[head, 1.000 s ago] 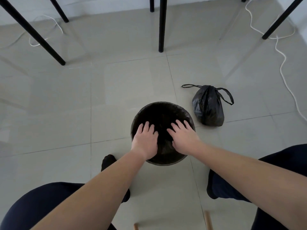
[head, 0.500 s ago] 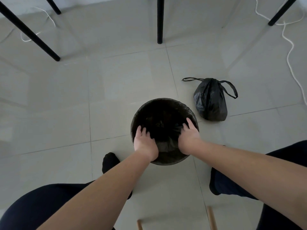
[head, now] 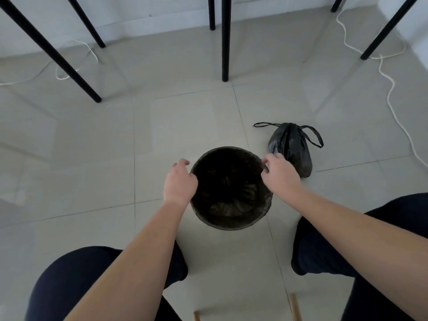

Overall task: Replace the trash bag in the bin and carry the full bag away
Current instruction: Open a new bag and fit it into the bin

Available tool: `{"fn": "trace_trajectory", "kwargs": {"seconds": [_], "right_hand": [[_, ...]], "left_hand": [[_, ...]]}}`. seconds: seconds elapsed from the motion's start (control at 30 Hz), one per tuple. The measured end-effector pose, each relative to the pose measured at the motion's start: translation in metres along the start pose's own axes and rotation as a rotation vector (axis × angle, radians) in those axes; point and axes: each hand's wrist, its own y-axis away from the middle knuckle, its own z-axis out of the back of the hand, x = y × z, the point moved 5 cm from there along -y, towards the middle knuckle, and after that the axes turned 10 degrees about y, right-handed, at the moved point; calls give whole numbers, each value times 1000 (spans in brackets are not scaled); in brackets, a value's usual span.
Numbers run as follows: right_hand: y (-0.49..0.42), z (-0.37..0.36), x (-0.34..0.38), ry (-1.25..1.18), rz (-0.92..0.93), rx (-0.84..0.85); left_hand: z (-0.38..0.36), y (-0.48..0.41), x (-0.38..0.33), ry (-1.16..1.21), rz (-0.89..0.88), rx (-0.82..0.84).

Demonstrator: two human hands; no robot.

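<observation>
A round black bin (head: 231, 222) stands on the tiled floor between my knees, lined with a black trash bag (head: 229, 184) that sags inside it. My left hand (head: 179, 181) curls over the bin's left rim, fingers on the liner's edge. My right hand (head: 279, 174) is at the right rim, its fingertips pinching the liner's edge there. The full black bag (head: 293, 147), tied with loose handle loops, lies on the floor just right of and behind the bin, partly hidden by my right hand.
Black furniture legs (head: 225, 40) stand on the floor ahead, with others at far left (head: 53, 54) and far right (head: 386, 31). A white cable (head: 391, 89) snakes along the right side. Two wooden leg tips (head: 294, 306) show at the bottom edge.
Both hands moved out of the bin's middle, where they pressed the liner down, to opposite sides of the rim. The bin and the full bag stayed put.
</observation>
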Motion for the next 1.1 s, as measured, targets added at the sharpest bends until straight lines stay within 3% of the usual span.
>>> {"fn": "trace_trajectory", "kwargs": {"seconds": [0.1, 0.2, 0.33, 0.67, 1.1], "right_hand": [[1, -11, -27, -179, -301, 143], [9, -25, -32, -385, -427, 240], [3, -33, -27, -390, -411, 199], [-50, -39, -29, -487, -302, 90], [-77, -24, -38, -559, -272, 195]], "left_hand": [[-1, 7, 29, -17, 221, 50], [-14, 16, 52, 130, 346, 102], [-20, 18, 57, 296, 365, 47], [-10, -21, 33, 364, 291, -71], [-15, -50, 27, 391, 416, -22]]}}
